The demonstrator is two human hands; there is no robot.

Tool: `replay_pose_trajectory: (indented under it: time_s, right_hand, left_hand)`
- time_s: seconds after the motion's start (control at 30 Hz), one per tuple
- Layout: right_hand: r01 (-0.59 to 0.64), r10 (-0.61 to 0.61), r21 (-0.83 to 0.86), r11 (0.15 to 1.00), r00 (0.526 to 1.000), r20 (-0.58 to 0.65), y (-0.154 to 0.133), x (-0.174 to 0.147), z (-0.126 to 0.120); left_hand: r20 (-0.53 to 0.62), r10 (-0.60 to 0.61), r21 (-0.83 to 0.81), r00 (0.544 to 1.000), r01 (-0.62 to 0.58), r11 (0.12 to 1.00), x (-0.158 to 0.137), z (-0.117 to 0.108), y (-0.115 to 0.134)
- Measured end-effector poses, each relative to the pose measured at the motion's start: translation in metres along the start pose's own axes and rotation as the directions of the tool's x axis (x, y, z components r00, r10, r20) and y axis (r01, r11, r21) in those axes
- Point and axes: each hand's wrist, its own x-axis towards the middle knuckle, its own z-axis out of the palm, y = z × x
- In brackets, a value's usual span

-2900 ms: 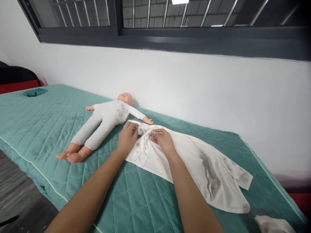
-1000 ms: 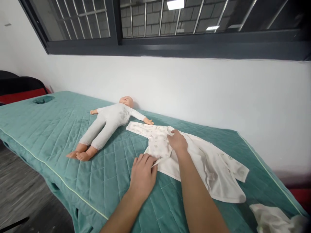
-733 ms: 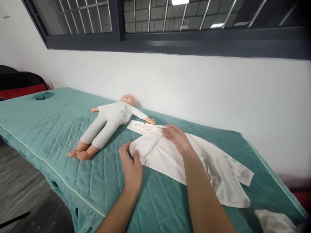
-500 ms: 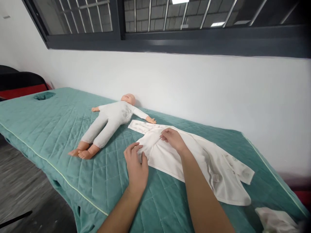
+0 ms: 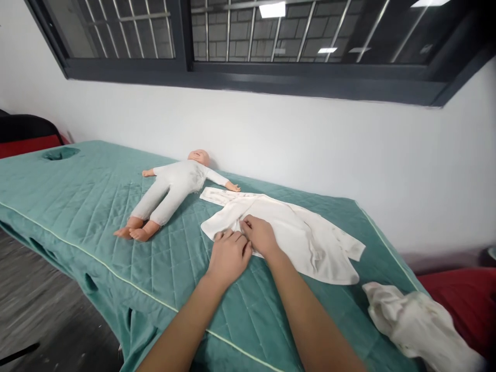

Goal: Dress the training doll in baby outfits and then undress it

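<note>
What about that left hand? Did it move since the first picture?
Yes. Judged by the window frame, the left hand moved right and farther from it, away from the baby doll.

Ahead of you, a dark grey-framed window (image 5: pixel 248 77) with shiny metal bars (image 5: pixel 228 36) is set in a smooth white wall (image 5: pixel 310 139). Below it you see a pale-edged, green quilted bed cover (image 5: pixel 174 258); at your far left, a rounded black-and-red object (image 5: pixel 29 137); beneath, dark streaked flooring (image 5: pixel 46 299).

Doll (image 5: pixel 176 183) and left hand (image 5: pixel 228 257) leave room between.
</note>
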Motion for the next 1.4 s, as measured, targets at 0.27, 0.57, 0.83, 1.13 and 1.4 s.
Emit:
replay_pose_trajectory:
  time_s: [0.27, 0.57, 0.83, 1.13, 1.4]
  right_hand:
    - [0.114, -0.114, -0.021, 0.993, 0.993, 0.001, -0.003, -0.079, -0.011]
    - [-0.121, 0.132, 0.071, 0.99, 0.975, -0.179, 0.069, -0.062, -0.105]
    - [-0.579, 0.507, -0.21, 0.788, 0.804, -0.311, 0.151, -0.05, -0.125]
    - [-0.41, 0.308, -0.156, 0.899, 0.844, -0.44, 0.137, -0.056, -0.121]
    - [-0.08, 0.067, -0.094, 0.992, 0.988, -0.141, 0.078, -0.044, -0.048]
  left_hand:
    - [0.006, -0.109, 0.059, 0.994, 0.108, 0.992, -0.004, 0.001, -0.004]
    - [0.006, -0.102, 0.083, 0.995, 0.101, 0.991, -0.005, 0.001, -0.001]
    - [0.026, -0.113, 0.05, 0.993, 0.112, 0.992, -0.002, 0.005, -0.003]
    - [-0.003, -0.084, 0.064, 0.996, 0.084, 0.994, -0.002, 0.007, 0.0]
    - [0.148, 0.083, -0.066, 0.985, -0.074, 0.995, 0.038, 0.041, 0.013]
